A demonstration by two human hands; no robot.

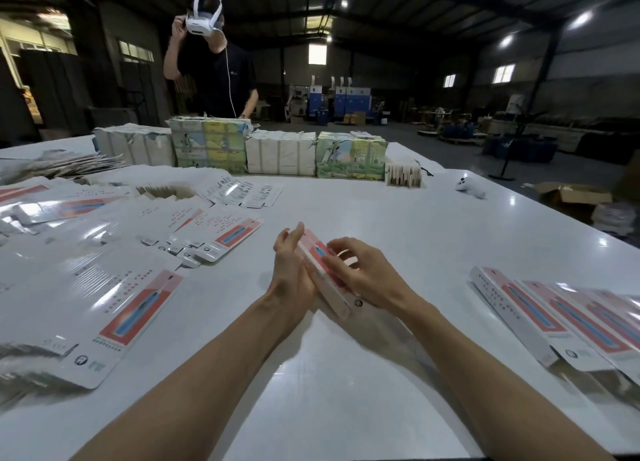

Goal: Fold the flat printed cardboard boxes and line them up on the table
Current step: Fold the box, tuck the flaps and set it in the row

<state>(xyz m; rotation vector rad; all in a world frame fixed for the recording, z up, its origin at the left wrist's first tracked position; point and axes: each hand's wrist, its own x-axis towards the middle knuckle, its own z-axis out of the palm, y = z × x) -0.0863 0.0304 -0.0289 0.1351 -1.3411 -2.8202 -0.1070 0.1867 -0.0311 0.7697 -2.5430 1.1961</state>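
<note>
**Desk:** What is the worker doing at the white table (398,218)?

**Photographer:** Squaring up one printed box (342,307), held just above the tabletop at the centre of the view. The left hand (294,270) lies straight-fingered against the box's left wall and presses it. The right hand (363,275) curls over the top face and grips it.

**Desk:** How is this step done well?

**Photographer:** As I judge it, the flat palm serves as a backstop. The walls get pushed against it until the corners stand square, and then the end flaps are tucked in. The card looks thin and glossy, so a hard squeeze could buckle it or crease the print.

**Desk:** Which way does it point?

**Photographer:** Its long axis runs from 5 o'clock, nearest the worker, to 11 o'clock. The end with a small round mark is the near one, and the pink panel faces up.

**Desk:** And around it?

**Photographer:** Flat blanks (131,305) fan out at 9 o'clock. A row of folded boxes (540,322) lies side by side at 3 o'clock, on much the same slant, so this one should need little turning to join them. A second person (214,76) stands at 12 o'clock behind wrapped bundles (280,152).
</note>
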